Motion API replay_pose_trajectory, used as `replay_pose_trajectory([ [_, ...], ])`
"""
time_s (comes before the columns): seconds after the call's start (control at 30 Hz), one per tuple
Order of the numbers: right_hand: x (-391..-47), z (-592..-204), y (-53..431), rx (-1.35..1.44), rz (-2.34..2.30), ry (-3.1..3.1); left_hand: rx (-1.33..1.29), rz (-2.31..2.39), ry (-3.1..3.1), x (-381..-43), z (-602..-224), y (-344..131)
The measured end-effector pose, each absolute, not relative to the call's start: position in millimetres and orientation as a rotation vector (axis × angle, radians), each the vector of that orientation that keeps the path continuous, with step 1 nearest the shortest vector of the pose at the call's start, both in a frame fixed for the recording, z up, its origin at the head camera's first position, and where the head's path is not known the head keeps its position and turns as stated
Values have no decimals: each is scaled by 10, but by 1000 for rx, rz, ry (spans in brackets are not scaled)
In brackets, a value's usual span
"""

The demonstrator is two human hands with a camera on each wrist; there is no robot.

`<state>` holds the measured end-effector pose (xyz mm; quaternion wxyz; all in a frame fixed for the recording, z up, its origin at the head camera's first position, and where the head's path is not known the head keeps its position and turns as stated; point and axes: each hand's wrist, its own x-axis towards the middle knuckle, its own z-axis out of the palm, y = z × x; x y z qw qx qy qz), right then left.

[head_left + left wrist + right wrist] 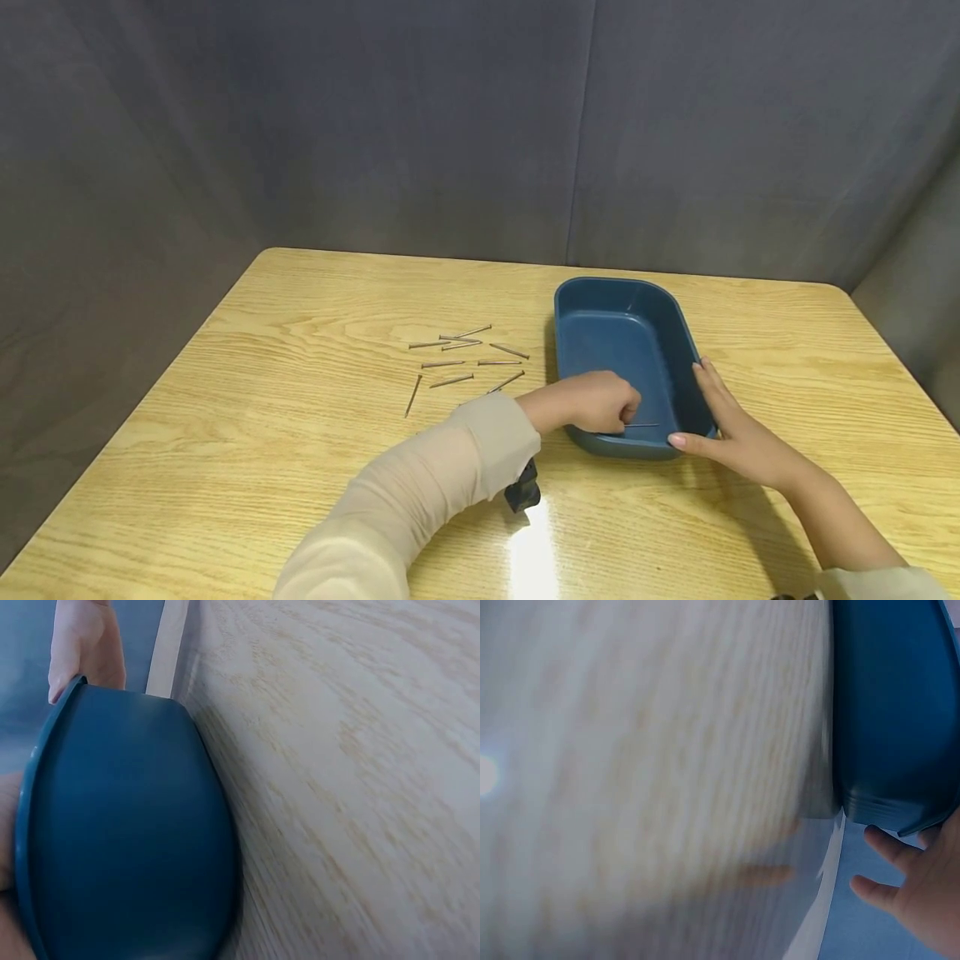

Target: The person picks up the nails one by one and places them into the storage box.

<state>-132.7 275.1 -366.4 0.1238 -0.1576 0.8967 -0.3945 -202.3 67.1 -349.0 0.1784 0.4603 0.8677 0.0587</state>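
A deep blue plastic basin (611, 337) stands on the wooden table, right of centre in the head view. Inside its near end, my left hand (596, 402) has curled fingers low over the bottom, pinching a thin metal nail (643, 425) whose shaft sticks out to the right. The fingertips are hidden behind the knuckles. My right hand (738, 437) rests on the basin's near right corner, thumb over the near rim and fingers extended along the right side. In the right wrist view, two spread fingers of the right hand (934, 892) stand off the basin wall (896, 712).
Several loose nails (452, 380) lie scattered on the wooden table (300, 417) left of the basin, some partly behind the left sleeve (450, 458). A black wrist device (522, 489) hangs under the left cuff. Grey curtains (420, 133) enclose the table's back and sides.
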Motion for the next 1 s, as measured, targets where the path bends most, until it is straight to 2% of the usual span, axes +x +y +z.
replay_pose_trajectory([
  [1.0,-1338,-3679,2764,-468,-1163,2615,1231,-33,2308,-2071,-3528,832],
])
